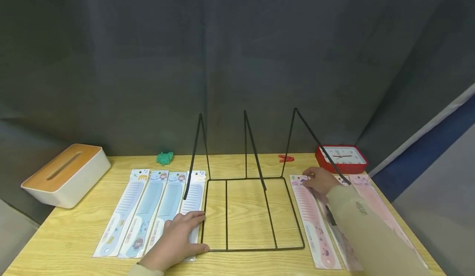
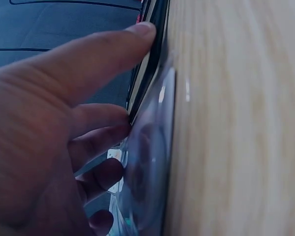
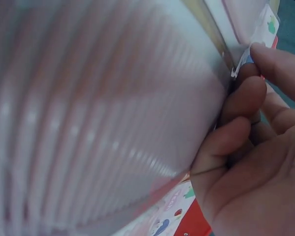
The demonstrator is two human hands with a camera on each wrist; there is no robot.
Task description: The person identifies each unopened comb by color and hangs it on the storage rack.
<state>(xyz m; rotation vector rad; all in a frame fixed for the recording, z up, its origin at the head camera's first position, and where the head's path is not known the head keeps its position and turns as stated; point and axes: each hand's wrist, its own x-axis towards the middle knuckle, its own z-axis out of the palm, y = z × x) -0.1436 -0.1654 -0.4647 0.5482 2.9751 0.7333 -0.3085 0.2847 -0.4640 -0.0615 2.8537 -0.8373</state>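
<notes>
A black wire rack [image 1: 227, 214] stands on the wooden table, its three tall bent uprights at the back. My left hand [image 1: 178, 237] rests at the rack's near left corner, thumb and fingers spread along its wire and over the nearest blue comb pack [image 1: 193, 197]. In the left wrist view the thumb [image 2: 108, 61] touches the dark wire beside clear packaging. At the right, my right hand [image 1: 322, 180] pinches the top corner of a pink comb pack [image 1: 315, 222], which lies flat. Another pink comb [image 3: 98, 108] fills much of the right wrist view, close beside the curled fingers.
Several packaged blue combs [image 1: 144, 210] lie side by side left of the rack. More pink packs [image 1: 365, 189] lie partly under the right forearm. A white tissue box [image 1: 78, 185] with wooden lid, green clip [image 1: 165, 158], red clip [image 1: 286, 158] and red clock [image 1: 343, 167] line the back.
</notes>
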